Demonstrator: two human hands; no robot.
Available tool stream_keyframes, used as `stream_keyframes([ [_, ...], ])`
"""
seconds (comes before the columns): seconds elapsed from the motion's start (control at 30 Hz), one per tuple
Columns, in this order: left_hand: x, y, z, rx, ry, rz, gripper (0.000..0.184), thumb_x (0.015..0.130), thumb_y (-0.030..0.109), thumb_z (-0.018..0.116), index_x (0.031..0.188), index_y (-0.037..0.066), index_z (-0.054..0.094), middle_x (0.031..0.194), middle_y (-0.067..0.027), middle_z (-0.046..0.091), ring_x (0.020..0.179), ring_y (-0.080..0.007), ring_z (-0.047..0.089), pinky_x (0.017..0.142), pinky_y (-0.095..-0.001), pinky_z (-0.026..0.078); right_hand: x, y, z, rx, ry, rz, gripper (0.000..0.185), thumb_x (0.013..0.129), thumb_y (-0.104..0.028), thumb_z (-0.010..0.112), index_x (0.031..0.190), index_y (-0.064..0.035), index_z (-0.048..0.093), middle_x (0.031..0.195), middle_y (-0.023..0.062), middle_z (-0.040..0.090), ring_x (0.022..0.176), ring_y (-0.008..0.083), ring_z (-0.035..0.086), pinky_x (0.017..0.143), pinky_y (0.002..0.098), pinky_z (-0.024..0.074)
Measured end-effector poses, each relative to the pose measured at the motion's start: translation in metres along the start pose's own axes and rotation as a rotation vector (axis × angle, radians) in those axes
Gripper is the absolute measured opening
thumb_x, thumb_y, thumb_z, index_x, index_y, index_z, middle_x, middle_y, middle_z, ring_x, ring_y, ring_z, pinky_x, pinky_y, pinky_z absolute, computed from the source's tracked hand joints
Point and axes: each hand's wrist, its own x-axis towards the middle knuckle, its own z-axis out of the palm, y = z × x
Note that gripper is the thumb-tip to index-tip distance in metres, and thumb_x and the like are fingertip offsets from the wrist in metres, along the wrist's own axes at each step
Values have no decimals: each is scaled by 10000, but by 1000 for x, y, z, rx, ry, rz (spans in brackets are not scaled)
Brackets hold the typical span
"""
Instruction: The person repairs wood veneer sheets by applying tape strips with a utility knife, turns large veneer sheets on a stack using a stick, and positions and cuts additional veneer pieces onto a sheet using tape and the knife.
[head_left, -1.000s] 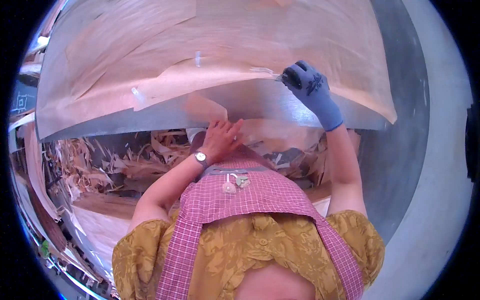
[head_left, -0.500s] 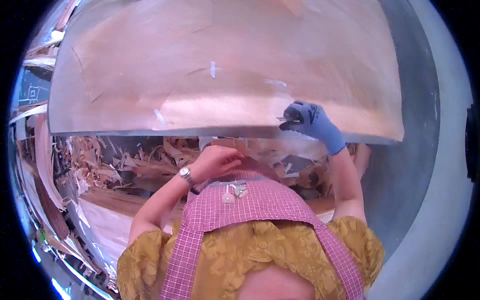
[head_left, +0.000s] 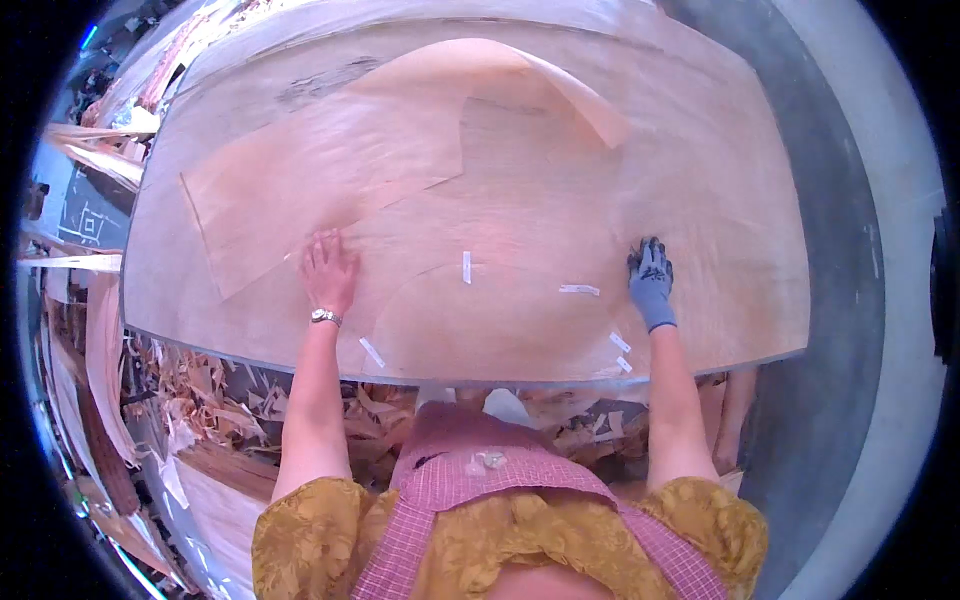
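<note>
A wide sheet of wood veneer (head_left: 520, 220) covers the stack in front of me. On top of it lies a loose, smaller veneer piece (head_left: 320, 180), its far part curled up and its right tip raised. My bare left hand (head_left: 329, 272), with a watch at the wrist, is spread flat at that piece's near edge. Further right, my right hand (head_left: 651, 280) in a blue-grey glove with dark fingertips rests on the large sheet, fingers stretched out. No tool shows in either hand. Between and below the hands, short white tape strips (head_left: 466, 267) stick to the sheet.
Veneer scraps (head_left: 230, 405) litter the floor under the near edge of the stack. Long veneer strips (head_left: 105, 370) stand and hang along the left side. A grey floor (head_left: 830, 400) runs down the right. The stack's near edge is just ahead of my apron (head_left: 520, 485).
Both hands have moved forward onto the sheet and further apart. The dark thing in my gloved hand no longer shows. The loose piece is in fuller view, and two tape strips show near the right edge.
</note>
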Motion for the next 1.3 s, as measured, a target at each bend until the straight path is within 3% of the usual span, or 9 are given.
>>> stream_keyframes([
  [0.13,-7,-5,-1,57,71,30,653,908,496,520,1494,287,322,1555,-122,260,1420,-404,224,1100,-611,233,-8,0,-19,-42,-44,-20,571,997,-409,386,1472,-95,345,1544,142,302,1413,322,298,1139,478,250],
  [0.43,-97,12,-24,-24,-127,-31,718,885,452,571,1511,279,265,1573,-126,206,1441,-399,173,1125,-633,152,-86,46,-12,1,4,-68,610,952,-319,511,1490,-105,318,1552,133,290,1411,325,297,1133,470,265],
  [0.63,-138,-2,-54,-93,-96,81,740,869,422,608,1496,178,302,1449,-139,394,1359,-363,334,1096,-599,232,-132,79,-26,-60,-63,17,536,924,-292,551,1412,-101,441,1479,136,408,1338,332,400,1097,448,333],
  [0.77,-41,-53,-71,-180,-29,36,725,866,379,627,1469,108,330,1341,-155,497,1254,-345,462,1051,-553,309,-78,15,-56,16,136,-60,348,907,-198,601,1231,-74,575,1262,146,567,1140,304,545,925,421,485],
  [0.9,103,-118,-48,-80,47,39,702,873,301,633,1469,98,322,1457,-165,417,1298,-344,439,1041,-512,351,33,-140,-96,263,248,-255,462,876,-257,666,1277,-65,541,1267,169,554,1160,333,540,921,441,486],
  [1.07,200,-186,-20,-26,14,140,703,865,259,635,1483,158,314,1459,-126,423,1308,-307,436,1041,-500,360,171,-269,-114,11,469,-333,648,844,-339,691,1398,-129,428,1260,221,525,1139,393,541,904,470,496],
  [1.13,206,-182,-36,97,-115,102,686,853,233,637,1470,178,343,1408,-105,476,1282,-291,458,1024,-495,372,223,-265,-106,-129,215,-254,518,816,-283,710,1283,-137,538,1142,199,559,1030,382,586,834,478,512],
  [1.2,212,-181,-54,39,-112,117,533,839,217,636,1350,174,489,1293,-84,544,1223,-286,496,989,-498,387,252,-247,-96,-111,151,-253,213,870,-193,611,1075,-143,638,1025,162,607,924,358,611,784,451,513],
  [1.3,224,-187,-64,-65,-128,138,293,814,192,637,1104,151,644,1120,-79,605,1103,-295,556,921,-494,419,260,-240,-121,-7,258,-404,138,911,-233,562,972,-140,645,950,154,619,872,375,615,744,464,505],
])
